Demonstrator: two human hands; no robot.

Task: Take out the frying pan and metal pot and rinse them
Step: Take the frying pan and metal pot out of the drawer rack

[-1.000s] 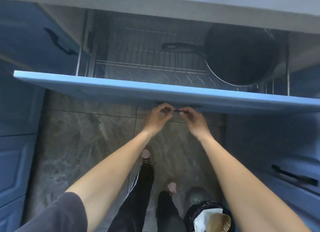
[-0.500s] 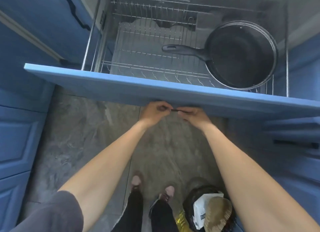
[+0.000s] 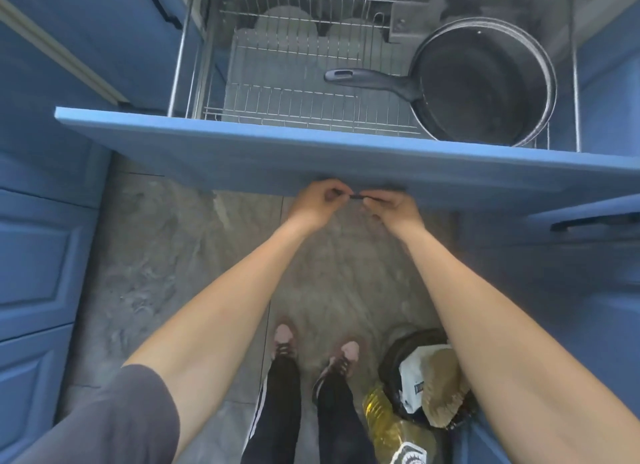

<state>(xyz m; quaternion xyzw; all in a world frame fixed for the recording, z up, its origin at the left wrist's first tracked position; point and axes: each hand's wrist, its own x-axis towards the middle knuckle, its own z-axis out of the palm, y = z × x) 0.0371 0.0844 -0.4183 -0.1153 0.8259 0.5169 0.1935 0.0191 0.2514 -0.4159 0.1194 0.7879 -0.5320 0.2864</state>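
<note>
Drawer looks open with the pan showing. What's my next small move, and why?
Probably let go of the drawer's dark handle with the right hand and reach for the black frying pan's long handle: the blue drawer front is pulled out and the pan lies exposed on the wire rack.

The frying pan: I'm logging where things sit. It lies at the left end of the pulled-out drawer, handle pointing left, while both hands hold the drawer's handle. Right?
Not quite. The head view shows the frying pan at the right end of the drawer, not the left. Its handle does point left, and the left hand and right hand both hold the drawer handle.
</note>
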